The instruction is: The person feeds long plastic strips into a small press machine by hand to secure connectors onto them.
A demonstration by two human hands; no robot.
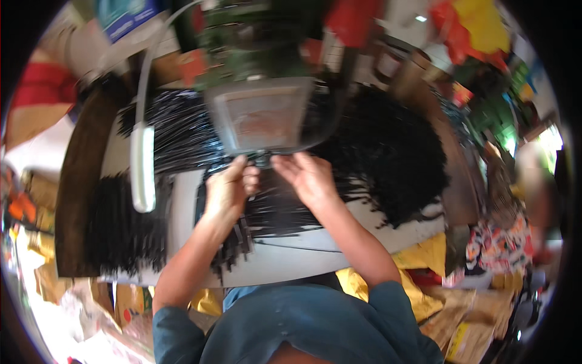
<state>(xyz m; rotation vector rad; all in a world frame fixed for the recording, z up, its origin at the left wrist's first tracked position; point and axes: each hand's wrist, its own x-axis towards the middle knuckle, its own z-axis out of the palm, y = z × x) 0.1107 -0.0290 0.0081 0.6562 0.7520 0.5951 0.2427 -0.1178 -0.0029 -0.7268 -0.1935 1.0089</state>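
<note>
Both hands meet at the lower edge of a green machine with a clear, framed guard (259, 121). My left hand (227, 188) is closed, fingers curled in and thumb side up against the small dark working point (262, 159) below the guard. Whatever it pinches is too small and blurred to name. On the other side of that point, my right hand (309, 177) has its fingers stretched toward it, with nothing visible in them. Under and between the hands lie thin black strips (276, 209), spread across a pale tabletop (291, 261).
More black strips (176, 130) lie left of the machine, with a dense black bundle (394, 158) at the right. A white lamp (143, 170) on a bent arm hangs over the left side. A dark curved board (82, 188) edges the table. Yellow bags (421, 267) lie below right.
</note>
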